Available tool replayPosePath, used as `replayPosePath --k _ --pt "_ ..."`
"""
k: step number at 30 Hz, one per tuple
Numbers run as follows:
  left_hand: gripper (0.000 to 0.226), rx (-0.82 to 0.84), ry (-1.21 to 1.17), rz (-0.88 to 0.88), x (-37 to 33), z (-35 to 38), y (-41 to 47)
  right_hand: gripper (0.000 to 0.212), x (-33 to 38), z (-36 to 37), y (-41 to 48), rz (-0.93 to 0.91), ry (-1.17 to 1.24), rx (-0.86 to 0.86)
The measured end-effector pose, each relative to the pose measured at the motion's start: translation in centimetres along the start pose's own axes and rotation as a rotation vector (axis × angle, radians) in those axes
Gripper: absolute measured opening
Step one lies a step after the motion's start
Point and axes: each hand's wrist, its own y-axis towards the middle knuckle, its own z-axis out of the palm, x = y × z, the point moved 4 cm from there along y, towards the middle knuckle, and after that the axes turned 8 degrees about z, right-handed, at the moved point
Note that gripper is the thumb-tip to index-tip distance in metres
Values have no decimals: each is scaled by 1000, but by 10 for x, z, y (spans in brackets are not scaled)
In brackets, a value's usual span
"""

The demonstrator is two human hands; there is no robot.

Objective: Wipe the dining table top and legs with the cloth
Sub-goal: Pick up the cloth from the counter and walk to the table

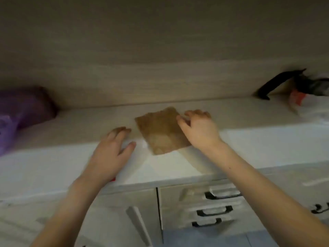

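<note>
At the far left a purple bag (19,111) is seen lying on the pale counter (249,139), pushed against the wood-grain back wall (160,82). Further right, the left hand (110,150) is laid palm down on the counter, its fingers spread and nothing held in it; its fingertips lie just beside the left edge of the cloth (160,131), and contact with it cannot be confirmed through the blur. A small red item (113,179) is glimpsed under the left wrist at the counter's front edge, too hidden to be identified. The brown cloth is spread flat as a rough square in the middle of the counter, turned slightly so that one corner points toward the wall, with its near edge short of the counter's front. The right hand (199,129) is placed over the cloth's right side, fingers curled and slightly apart, the fingertips touching or nearly touching the fabric; whether the cloth is pinched cannot be told. Below the counter, a cabinet door (124,220) is seen at centre and three drawers (213,207) with dark handles are stacked to its right. At the far right, a black strap (274,84) is draped against the wall, and beside it a white plastic bag (313,106) with a red patch is set on the counter. The whole view is softened by motion blur.
</note>
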Motion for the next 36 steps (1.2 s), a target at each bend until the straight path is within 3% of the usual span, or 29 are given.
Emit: replayPosePath --k 4,8,11,16,19,23,26,30,36 --pt "84 81 109 49 19 9 10 65 20 28 -4 124 -419 87" --pt "81 91 142 80 28 13 14 67 28 38 1 180 -477 143" --pt "75 78 190 98 30 18 13 59 29 33 3 196 -287 209" --pt "65 91 229 127 33 22 16 41 21 20 1 449 234 306" --pt "60 83 182 172 30 19 15 19 22 8 -11 497 634 227" --pt "53 45 -111 271 6 9 12 23 8 -23 -42 524 895 -22" --pt "36 21 -379 347 -26 6 7 35 -10 -59 -79 533 923 -191" --pt "32 47 -621 529 -93 14 -4 27 -46 -97 -149 589 928 -334" --pt "32 330 -875 676 -193 89 -40 18 -122 -132 -293 900 866 -555"
